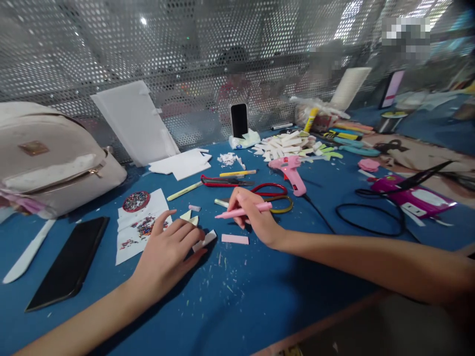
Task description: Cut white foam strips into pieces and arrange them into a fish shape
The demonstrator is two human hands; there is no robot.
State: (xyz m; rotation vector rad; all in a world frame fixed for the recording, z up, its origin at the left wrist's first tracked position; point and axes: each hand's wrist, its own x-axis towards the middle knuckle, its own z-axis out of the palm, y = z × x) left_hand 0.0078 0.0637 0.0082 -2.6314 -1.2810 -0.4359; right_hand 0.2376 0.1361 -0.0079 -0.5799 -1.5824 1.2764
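Note:
My right hand (pixel 256 216) grips a pink marker (pixel 243 210), its tip pointing left above the blue table. Below the marker lies a flat pink strip (pixel 235 239). With fingers spread, my left hand (pixel 168 244) rests beside a whitish strip (pixel 205 241), its thumb close to that strip. Pale yellow-green pieces (pixel 190 217) lie just past its fingers, near a small lilac piece (pixel 194 208). Left of that hand, a white paper (pixel 124 242) holds loose coloured beads and a round red-rimmed dish of beads (pixel 136 201). Red-handled scissors (pixel 269 188) sit behind my right hand.
A pink glue gun (pixel 291 174) stands behind at right, its cord trailing forward. Farther back are a pile of white pieces (pixel 285 144) and a propped phone (pixel 239 120). A backpack (pixel 55 158), black tablet-like slab (pixel 70 262) and white knife (pixel 28 251) are at left.

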